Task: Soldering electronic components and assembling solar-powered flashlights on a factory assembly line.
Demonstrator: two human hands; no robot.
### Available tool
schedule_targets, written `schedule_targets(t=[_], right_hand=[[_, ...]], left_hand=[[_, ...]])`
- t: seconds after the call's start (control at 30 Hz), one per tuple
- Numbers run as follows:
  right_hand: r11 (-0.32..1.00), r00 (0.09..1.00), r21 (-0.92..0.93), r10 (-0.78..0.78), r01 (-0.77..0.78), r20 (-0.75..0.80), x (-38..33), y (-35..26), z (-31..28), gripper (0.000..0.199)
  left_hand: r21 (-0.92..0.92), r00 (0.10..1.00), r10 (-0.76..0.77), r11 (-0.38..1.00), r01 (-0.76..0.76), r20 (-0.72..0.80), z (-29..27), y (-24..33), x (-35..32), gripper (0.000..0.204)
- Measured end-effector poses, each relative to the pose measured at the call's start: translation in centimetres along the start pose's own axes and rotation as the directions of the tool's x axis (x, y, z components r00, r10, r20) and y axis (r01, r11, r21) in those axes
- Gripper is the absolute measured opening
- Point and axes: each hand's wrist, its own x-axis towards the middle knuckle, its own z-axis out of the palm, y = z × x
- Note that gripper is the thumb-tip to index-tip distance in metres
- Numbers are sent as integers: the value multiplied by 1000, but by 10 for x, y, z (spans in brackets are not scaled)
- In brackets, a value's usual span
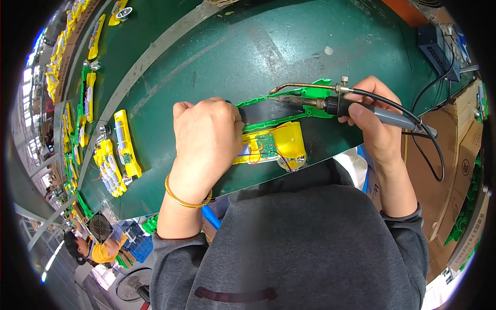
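Mid-solder here: left hand [206, 137] pressed down on yellow housing [281, 144] at near surface [232, 46] edge, right hand [374, 116] gripping soldering iron [356, 106] over green shell [297, 101]; next probably needs tip on circuit board [266, 144], steady.

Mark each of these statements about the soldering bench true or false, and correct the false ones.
1. The right hand holds a soldering iron. True.
2. The left hand is bare at the wrist. False: it wears a gold bangle.
3. The yellow housing in front of the person lies open, showing a small green circuit board and red wires. True.
4. The work surface is red. False: it is a dark green mat.
5. More yellow housings lie in a row to the person's left. True.
6. The left hand holds a screwdriver. False: it presses down on the green part and the yellow housing; no tool shows in it.
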Motion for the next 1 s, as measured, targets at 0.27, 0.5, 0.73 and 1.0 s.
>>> schedule_targets(t=[0.27, 0.5, 0.73, 1.0], right_hand=[[993, 999, 120, -18, 13, 36, -4, 7, -2, 10], [992, 1000, 124, -28, 28, -4, -4, 10, -11, 9], [953, 993, 301, 15, 22, -118, -4, 29, 9, 19], [846, 990, 529, 5, 70, -139, -7, 41, 26, 17]], left_hand=[[122, 999, -16, 992, 21, -39, 2, 5, -5, 9], [-417, 981, -154, 904, 92, -117, -12, -13, -9, 16], [-328, 945, 45, 932, -156, -324, 4, 32, -24, 9], [-419, 909, 63, 873, -250, -412, 26, 50, -11, 7]])
